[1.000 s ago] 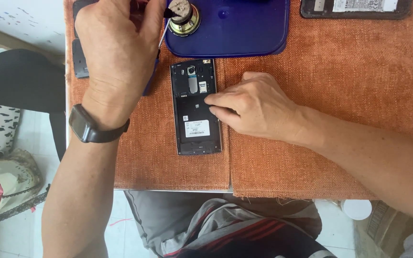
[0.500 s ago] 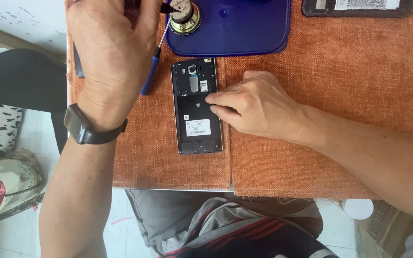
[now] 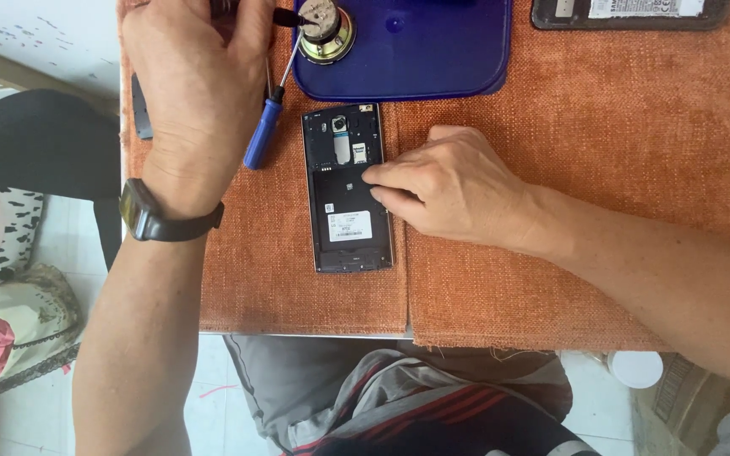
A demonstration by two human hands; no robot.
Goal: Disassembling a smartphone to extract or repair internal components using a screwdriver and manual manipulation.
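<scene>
Looking down, head view, only one view on hand.

- Left hand (image 3: 200,93), wrist in a dark watch (image 3: 158,218), up at the far-left corner of the table (image 3: 652,279). Fingers curled together toward a small dark piece held at the round brass-coloured speaker magnet (image 3: 324,29); cannot tell for sure whether clamped on it, fingertips hidden behind the knuckles.
- Blue-handled screwdriver (image 3: 268,118) lying slantwise just under that hand, tip toward the magnet, handle toward the phone. Touching the hand or only beside it: cannot tell.
- Right hand (image 3: 458,190) flat on the orange cloth (image 3: 297,287), fingers together and pressed on the right edge of the opened phone (image 3: 348,198). Holding it down, not gripping round it.
- Phone back-up, cover off, battery bay bare, white label low in the bay. Sits mid-table, just near of the blue plastic tray (image 3: 433,59), top edge close to the tray's rim.
- Second dark device (image 3: 627,10) at the far-right edge, well apart.

Judgement on handling: pinning hand best kept firm and off the camera end, so the small screws near the top stay reachable. Driver tip best held square to the screw, light downward load.

Room: far side crowded by tray and magnet, little slack between phone and tray. Right half of the cloth open. Near edge close under the phone's bottom; small parts could roll off there into the lap.
</scene>
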